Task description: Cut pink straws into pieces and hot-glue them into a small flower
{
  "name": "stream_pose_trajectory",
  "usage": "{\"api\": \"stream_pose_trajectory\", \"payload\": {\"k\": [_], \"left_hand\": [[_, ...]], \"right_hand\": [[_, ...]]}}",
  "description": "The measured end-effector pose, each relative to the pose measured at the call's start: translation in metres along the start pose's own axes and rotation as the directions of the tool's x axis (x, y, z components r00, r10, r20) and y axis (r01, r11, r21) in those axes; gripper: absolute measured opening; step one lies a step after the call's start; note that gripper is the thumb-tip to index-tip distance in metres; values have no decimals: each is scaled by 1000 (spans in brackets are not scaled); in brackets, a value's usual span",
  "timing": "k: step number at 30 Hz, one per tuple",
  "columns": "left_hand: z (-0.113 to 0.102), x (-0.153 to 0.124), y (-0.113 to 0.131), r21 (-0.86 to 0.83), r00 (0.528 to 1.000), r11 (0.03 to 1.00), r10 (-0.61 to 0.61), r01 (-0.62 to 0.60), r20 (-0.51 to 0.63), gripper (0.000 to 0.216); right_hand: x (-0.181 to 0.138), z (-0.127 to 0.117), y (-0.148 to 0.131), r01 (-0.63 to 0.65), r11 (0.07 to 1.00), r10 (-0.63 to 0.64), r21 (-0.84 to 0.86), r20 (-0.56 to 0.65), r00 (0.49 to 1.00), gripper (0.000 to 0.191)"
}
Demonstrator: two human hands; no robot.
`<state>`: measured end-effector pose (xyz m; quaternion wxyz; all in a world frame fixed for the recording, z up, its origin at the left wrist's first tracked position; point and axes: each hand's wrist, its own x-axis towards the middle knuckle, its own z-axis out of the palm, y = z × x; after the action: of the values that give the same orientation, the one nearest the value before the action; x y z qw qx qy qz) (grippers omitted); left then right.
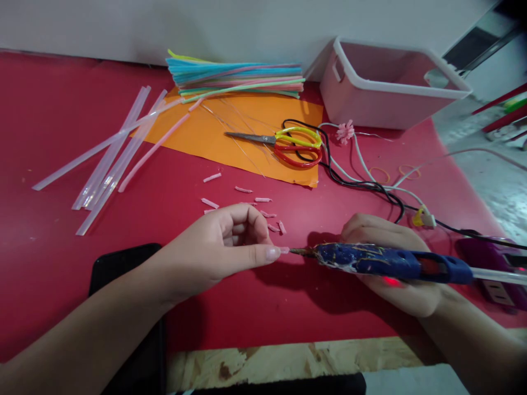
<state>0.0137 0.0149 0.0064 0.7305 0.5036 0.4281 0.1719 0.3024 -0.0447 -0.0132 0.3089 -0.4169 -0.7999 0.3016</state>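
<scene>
Between thumb and fingers, my left hand (230, 252) pinches a short pink pipe cleaner piece (284, 250). Its free end points right and meets, or nearly meets, the nozzle of a blue hot glue gun (370, 260). My right hand (387, 236) is wrapped around the gun, whose handle is mostly hidden; a clear glue stick (498, 276) sticks out of its back. Just beyond my left hand lie several cut pink pieces (242, 190). Scissors (284, 144) with yellow and red handles rest farther back on an orange sheet (181, 144).
Glue sticks (111, 148) lie at the left, a bundle of coloured pipe cleaners (234, 77) at the back. A pink bin (382, 99) stands back right, near a pink fuzzy flower (345, 132) and cables (362, 184). A purple power strip (500, 291) sits right, a black phone (127, 263) under my left forearm.
</scene>
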Motion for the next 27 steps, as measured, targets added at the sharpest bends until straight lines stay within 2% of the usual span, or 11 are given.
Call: {"api": "stream_pose_trajectory", "payload": {"k": [10, 27], "left_hand": [[-1, 0, -1, -12, 1000, 1000, 1, -1, -10, 27], [-1, 1, 0, -45, 1000, 999, 10, -11, -27, 25]], "right_hand": [[-2, 0, 2, -4, 1000, 5, 11, -16, 1000, 12], [-5, 2, 3, -20, 999, 23, 36, -85, 996, 5]]}}
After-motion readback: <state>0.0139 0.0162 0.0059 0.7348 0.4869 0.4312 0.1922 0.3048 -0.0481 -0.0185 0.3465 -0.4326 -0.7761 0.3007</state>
